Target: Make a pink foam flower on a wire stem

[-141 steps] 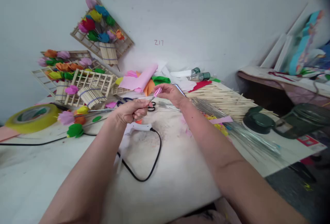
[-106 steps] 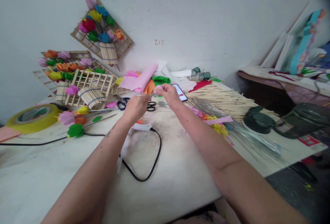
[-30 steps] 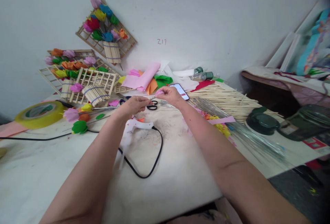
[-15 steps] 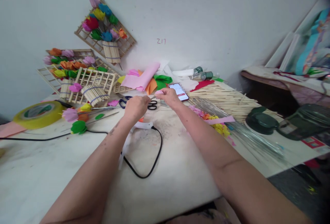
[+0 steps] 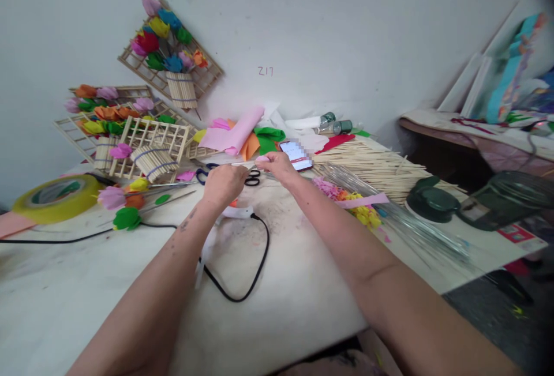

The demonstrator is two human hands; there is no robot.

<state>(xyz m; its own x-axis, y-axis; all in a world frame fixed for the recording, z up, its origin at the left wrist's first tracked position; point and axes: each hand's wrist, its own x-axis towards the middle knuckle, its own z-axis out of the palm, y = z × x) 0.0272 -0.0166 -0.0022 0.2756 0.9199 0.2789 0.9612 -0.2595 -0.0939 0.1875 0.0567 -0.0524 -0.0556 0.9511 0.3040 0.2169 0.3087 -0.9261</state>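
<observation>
My right hand (image 5: 280,166) is closed in a pinch on a small piece of pink crepe paper (image 5: 262,159). Close beside it, my left hand (image 5: 225,184) has its fingers curled round what looks like a thin stem (image 5: 251,166), which runs toward the pink paper; most of it is hidden. Dark-handled scissors (image 5: 253,178) lie under and behind the left hand. A white glue gun (image 5: 237,212) with a black cord rests below that hand, partly covered by the forearm. Just beyond the right hand lies a lit phone (image 5: 296,155).
Left: yellow tape roll (image 5: 56,197), paper flowers (image 5: 126,218) and stick lattices with flowers (image 5: 156,139). Back: crepe paper sheets (image 5: 236,131). Right: wooden sticks (image 5: 367,160), a wire bundle (image 5: 415,229), paper scraps (image 5: 363,212), a dark green jar (image 5: 511,200).
The camera view has turned slightly, so the surroundings sit a little further left. Both hands keep nearly the same pose, close together, with the pink paper still in the right fingers.
</observation>
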